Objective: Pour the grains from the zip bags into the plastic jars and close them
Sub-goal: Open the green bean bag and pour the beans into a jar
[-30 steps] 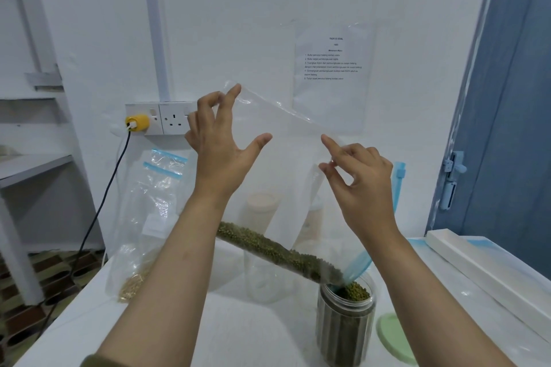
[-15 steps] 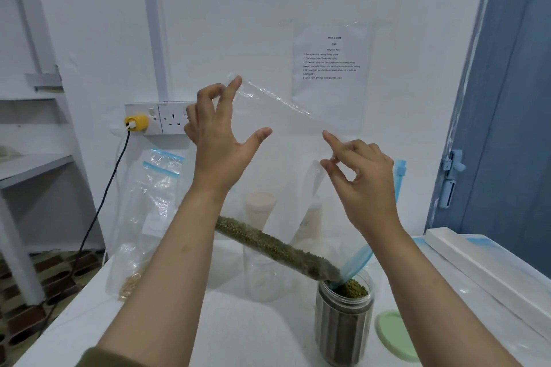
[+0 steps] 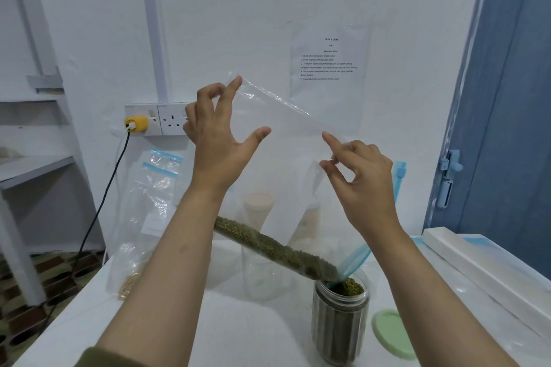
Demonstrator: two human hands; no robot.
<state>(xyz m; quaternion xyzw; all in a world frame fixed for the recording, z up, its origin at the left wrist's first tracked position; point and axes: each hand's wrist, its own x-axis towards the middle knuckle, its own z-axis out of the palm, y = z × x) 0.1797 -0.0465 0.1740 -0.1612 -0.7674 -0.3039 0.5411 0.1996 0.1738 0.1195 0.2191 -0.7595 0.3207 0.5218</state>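
Observation:
A clear zip bag (image 3: 286, 140) hangs upside down, tilted, its blue zip mouth over a plastic jar (image 3: 340, 325). My left hand (image 3: 220, 134) pinches the bag's upper left corner with its fingertips. My right hand (image 3: 360, 179) pinches the bag's upper right edge between thumb and forefinger. Green grains (image 3: 277, 247) lie in a line along the bag's lower fold and run into the jar, which is filled nearly to the rim. The jar's pale green lid (image 3: 393, 334) lies flat on the table to its right.
Another zip bag with tan grains (image 3: 143, 223) leans at the table's left. Behind the held bag stand an empty clear jar (image 3: 259, 271) and two jars with pale contents. A white box (image 3: 489, 268) lies along the right. A wall socket with a black cable (image 3: 98, 211) is at back left.
The line of green grains in the bag has grown a little shorter as they slide into the jar. Both hands keep their hold, almost still.

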